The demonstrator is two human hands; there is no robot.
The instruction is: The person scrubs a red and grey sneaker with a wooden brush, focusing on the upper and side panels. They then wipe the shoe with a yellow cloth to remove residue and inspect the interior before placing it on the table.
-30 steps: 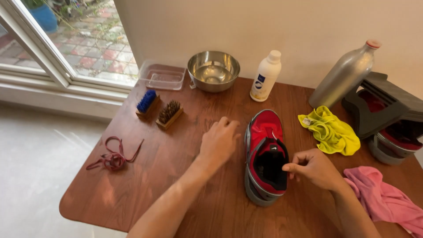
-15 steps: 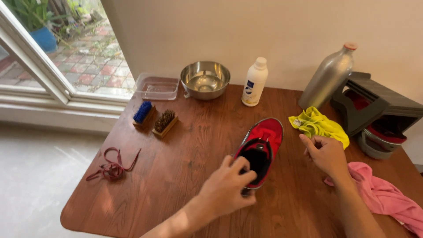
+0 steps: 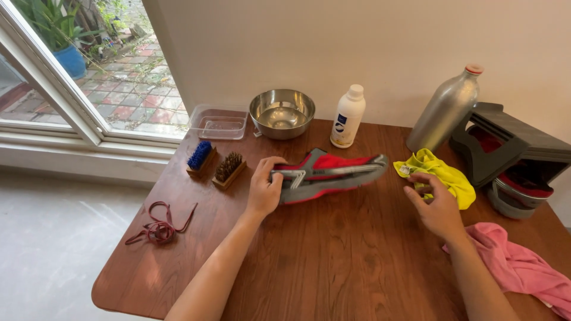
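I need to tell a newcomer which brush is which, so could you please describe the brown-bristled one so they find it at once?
On the wooden table, look at the left side near the window, just left of the left hand. Two wood-backed brushes lie side by side; the brown-bristled brush is the right-hand one, while the neighbouring brush has blue bristles.

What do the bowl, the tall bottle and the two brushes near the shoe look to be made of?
Bowl: polished metal, likely steel, mirror-like reflections inside. Tall bottle: brushed metal, perhaps aluminium, dull silver sheen, reddish cap. Brushes: both seem to have wooden blocks; one has blue bristles, probably synthetic, the other brown bristles, fibre unclear. The left hand holds the red and grey shoe.
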